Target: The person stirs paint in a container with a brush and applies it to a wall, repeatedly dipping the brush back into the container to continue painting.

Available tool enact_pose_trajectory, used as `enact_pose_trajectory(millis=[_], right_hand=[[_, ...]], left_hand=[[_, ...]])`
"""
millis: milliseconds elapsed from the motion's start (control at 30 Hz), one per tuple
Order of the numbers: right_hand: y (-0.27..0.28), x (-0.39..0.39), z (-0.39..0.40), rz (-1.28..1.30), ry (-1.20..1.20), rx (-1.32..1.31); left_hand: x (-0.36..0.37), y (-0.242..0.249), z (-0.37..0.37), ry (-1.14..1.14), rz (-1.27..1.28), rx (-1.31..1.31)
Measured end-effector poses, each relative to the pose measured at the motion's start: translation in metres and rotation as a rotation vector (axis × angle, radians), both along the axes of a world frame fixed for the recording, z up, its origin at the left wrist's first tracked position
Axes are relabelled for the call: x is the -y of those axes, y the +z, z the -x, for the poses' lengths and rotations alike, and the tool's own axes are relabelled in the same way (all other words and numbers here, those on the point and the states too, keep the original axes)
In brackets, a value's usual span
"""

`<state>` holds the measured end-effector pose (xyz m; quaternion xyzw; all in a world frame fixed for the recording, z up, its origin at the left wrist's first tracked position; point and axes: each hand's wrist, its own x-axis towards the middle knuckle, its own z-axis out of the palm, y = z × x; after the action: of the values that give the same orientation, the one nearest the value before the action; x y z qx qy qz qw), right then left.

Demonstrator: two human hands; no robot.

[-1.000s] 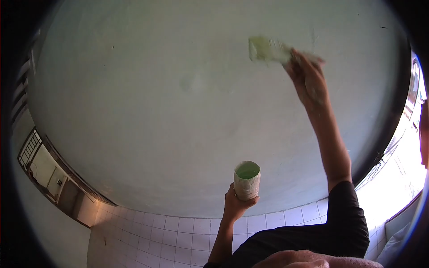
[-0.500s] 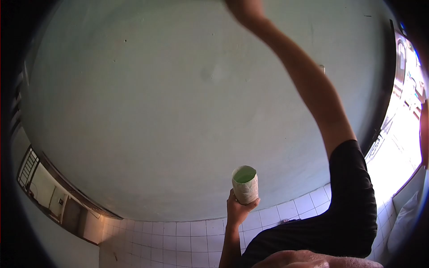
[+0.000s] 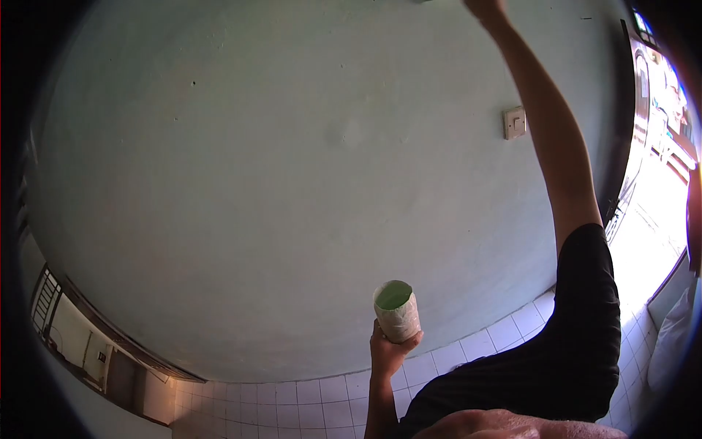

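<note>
In the lower middle of the head view, my left hand (image 3: 389, 354) is wrapped round the lower part of a whitish, wrinkled cup (image 3: 398, 323) with pale green, paint-like contents. The cup is held upright, tipped slightly, in front of the pale green wall (image 3: 292, 190). My right arm is stretched high along the wall, and my right hand (image 3: 485, 9) is cut off by the top edge, its fingers out of sight. A small dark tip of something (image 3: 423, 1) shows at the top edge, left of that hand.
A white light switch (image 3: 515, 123) is on the wall beside my right forearm. At far right a bright open doorway (image 3: 643, 197) leads outside. White floor tiles (image 3: 322, 402) run along the wall's foot. A barred window (image 3: 46, 296) and brown door (image 3: 124, 380) stand at lower left.
My right arm has swung to the right and higher, uncovering the light switch. The cup in my left hand sits slightly lower in view. The camera view has shifted a little.
</note>
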<state>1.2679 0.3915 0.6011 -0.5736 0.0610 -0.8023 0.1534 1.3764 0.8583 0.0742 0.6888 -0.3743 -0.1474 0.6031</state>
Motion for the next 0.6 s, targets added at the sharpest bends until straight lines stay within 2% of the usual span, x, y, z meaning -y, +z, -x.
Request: enact_pose_trajectory(millis=[33,67,133,200,267,300,333,367,400,467,500,567,600], right_hand=[[0.008,0.050,0.004,0.012,0.063,0.246],[0.001,0.023,0.032,-0.054,-0.085,0.118],[-0.005,0.015,0.037,0.136,-0.683,0.094],[-0.016,-0.050,0.005,0.033,-0.470,-0.029],[-0.023,-0.071,-0.067,0.365,-0.411,-0.013],[-0.020,-0.100,-0.110,0.303,-0.427,-0.141],[-0.030,-0.120,-0.145,0.367,-0.480,-0.298],[-0.042,-0.175,-0.146,0.481,-0.511,-0.314],[-0.041,-0.194,-0.174,0.585,-0.394,-0.246],[-0.039,-0.253,-0.176,0.498,-0.152,-0.468],[-0.037,-0.255,-0.177,0.497,-0.157,-0.470],[-0.030,-0.249,-0.183,0.582,0.134,-0.231],[-0.022,-0.231,-0.177,0.514,0.095,-0.277]], left_hand=[[0.000,-0.002,-0.002,0.001,0.033,-0.001],[0.001,-0.002,-0.005,-0.005,0.032,-0.003],[0.001,0.000,-0.009,-0.012,0.025,0.058],[0.002,-0.003,-0.015,-0.036,0.021,0.066],[0.003,0.000,-0.016,-0.061,0.020,0.080],[0.003,0.005,-0.015,-0.080,0.017,0.060],[0.004,0.009,-0.015,-0.100,0.017,0.042],[0.005,0.009,-0.016,-0.111,0.014,0.046],[0.004,0.009,-0.017,-0.129,0.000,0.040],[0.006,0.012,-0.017,-0.155,-0.008,0.034],[0.007,0.015,-0.017,-0.167,0.018,0.049],[0.008,0.017,-0.014,-0.175,0.049,0.061],[0.006,0.020,-0.012,-0.168,0.043,0.065]])
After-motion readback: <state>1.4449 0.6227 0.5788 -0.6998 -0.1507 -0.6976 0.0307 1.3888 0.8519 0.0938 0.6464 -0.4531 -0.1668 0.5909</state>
